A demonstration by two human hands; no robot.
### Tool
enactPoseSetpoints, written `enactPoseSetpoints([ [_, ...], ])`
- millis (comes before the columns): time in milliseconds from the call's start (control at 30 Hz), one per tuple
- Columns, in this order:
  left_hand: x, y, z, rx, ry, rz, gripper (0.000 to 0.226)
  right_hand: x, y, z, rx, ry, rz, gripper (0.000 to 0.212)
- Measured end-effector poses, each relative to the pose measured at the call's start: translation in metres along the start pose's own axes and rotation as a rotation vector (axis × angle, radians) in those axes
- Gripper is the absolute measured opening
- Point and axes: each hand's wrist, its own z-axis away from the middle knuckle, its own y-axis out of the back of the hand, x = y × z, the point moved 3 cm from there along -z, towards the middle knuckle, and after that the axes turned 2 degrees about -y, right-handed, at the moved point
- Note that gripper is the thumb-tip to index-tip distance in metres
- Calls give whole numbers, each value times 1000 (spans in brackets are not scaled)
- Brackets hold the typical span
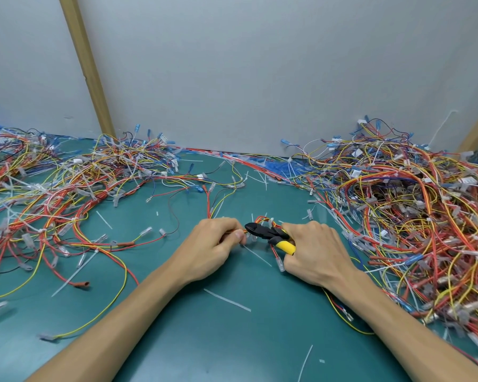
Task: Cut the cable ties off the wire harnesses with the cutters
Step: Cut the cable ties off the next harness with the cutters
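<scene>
The wire harness (262,219), a limp bundle of thin red and yellow leads, lay mid-table (232,348) between the two hands. The left hand (213,244) pinched it just beside the nose of the cutters (262,232), whose yellow handles the right hand (315,252) clasped. Being light and floppy, it probably wants gripping close to the tie and holding taut. Whether the blades had met could not be told. Tangled heaps (411,202) lay on either side, with snipped ties (226,299) scattered about.

Green mat (232,340): left harness pile (53,183), right harness pile (411,216), cut tie strips (226,299) scattered between.
</scene>
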Motion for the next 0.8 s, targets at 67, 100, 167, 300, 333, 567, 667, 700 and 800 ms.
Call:
enactPoseSetpoints([
  [67, 0, 0, 0, 2, 0, -2, 24, 0, 0, 0, -2, -4, -19, 19],
  [100, 0, 0, 0, 2, -3, -2, 24, 0, 0, 1, 3, -5, -29, 19],
  [167, 0, 0, 0, 10, -15, -6, 25, 0, 0, 2, 21, 1, -36, 21],
  [300, 0, 1, -1, 79, -51, -42, 19, -2, 1, 6, 93, -2, -49, 22],
  [333, -1, 2, -1, 97, -61, -55, 17, -3, 2, 6, 134, -7, -68, 22],
  [567, 13, 10, 1, 70, -304, -404, 21, -18, 22, 14, 433, 245, -271, 55],
  [667, 20, 10, 0, 99, -383, -479, 45, -26, 15, 17, 371, 371, -252, 68],
  [700, 21, 10, 0, 128, -395, -472, 50, -27, 13, 17, 368, 372, -260, 64],
  [800, 25, 7, 0, 205, -431, -473, 32, -24, 16, 15, 454, 339, -293, 34],
])
